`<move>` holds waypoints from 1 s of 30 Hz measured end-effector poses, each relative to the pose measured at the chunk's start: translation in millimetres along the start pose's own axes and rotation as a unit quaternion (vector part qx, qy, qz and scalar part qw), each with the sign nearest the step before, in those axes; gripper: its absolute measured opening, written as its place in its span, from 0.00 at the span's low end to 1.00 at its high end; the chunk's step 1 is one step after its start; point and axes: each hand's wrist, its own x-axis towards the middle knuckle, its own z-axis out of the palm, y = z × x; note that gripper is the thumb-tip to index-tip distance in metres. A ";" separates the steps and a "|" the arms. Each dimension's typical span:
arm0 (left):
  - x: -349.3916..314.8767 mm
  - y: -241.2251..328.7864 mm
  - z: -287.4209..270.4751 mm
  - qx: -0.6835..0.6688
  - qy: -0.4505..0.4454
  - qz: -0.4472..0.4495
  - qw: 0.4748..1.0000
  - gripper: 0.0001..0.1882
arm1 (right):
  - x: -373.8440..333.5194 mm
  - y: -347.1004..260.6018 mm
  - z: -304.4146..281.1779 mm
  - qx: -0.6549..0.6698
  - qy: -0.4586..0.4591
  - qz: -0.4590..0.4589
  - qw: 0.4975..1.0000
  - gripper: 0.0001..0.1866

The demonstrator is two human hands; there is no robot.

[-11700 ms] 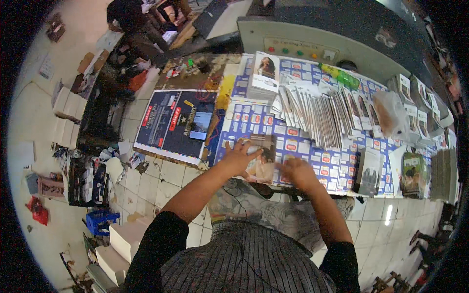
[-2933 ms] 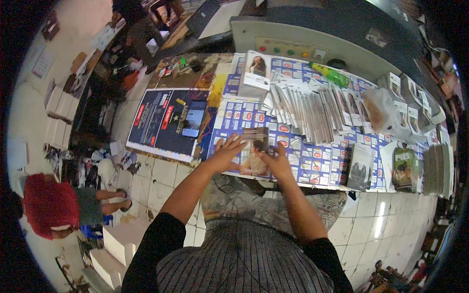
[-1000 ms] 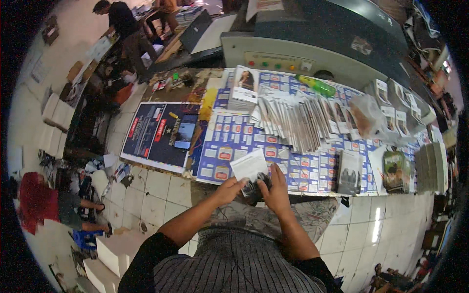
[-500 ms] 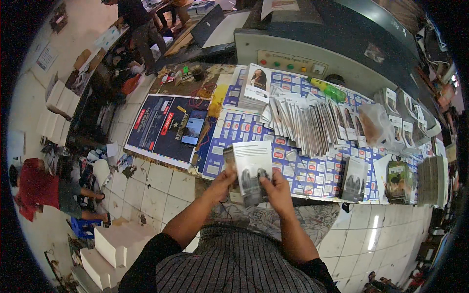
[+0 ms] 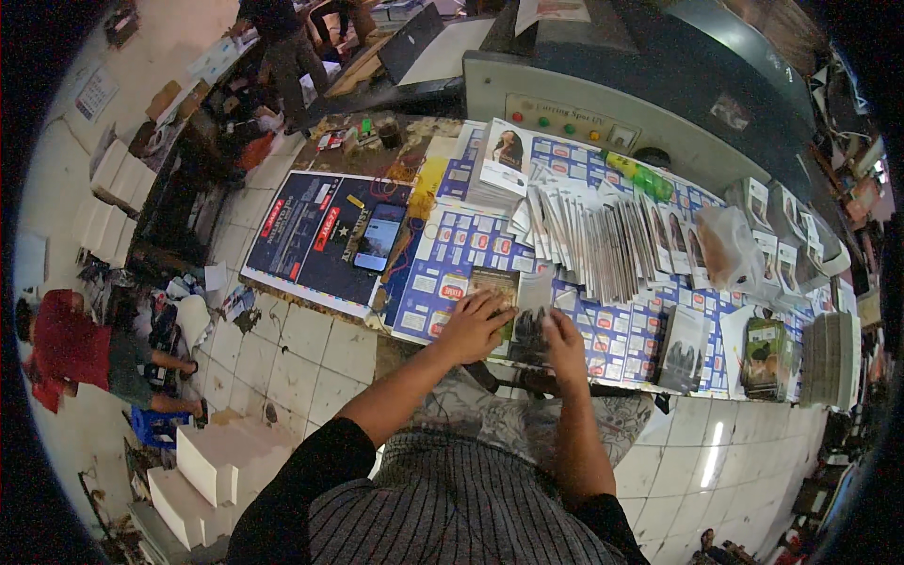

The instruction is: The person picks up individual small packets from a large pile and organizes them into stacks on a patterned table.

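A thin booklet lies low over the table's near edge, its grey page with a dark printed picture on the right, beside a brown-and-green printed sheet on the left. Whether the two are joined I cannot tell. My left hand lies flat on the brown sheet, fingers stretched out. My right hand grips the booklet's right edge, thumb on top. Just beyond, a fanned row of booklets spreads over the blue printed sheets, next to a neat stack of booklets.
A phone rests on a dark poster at left. To the right lie a grey booklet, a green-covered stack and a clear plastic bag. A green bottle lies before the machine panel. Other people are at left.
The booklet has come down from in front of me to the table. My left hand has let go of its edge and now lies flat on the brown sheet; my right hand moved slightly right.
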 end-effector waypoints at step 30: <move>-25.1 -64.6 -29.6 0.047 -0.096 -0.068 0.992 0.27 | 31.6 26.8 50.7 -0.508 -0.123 -0.314 0.792 0.37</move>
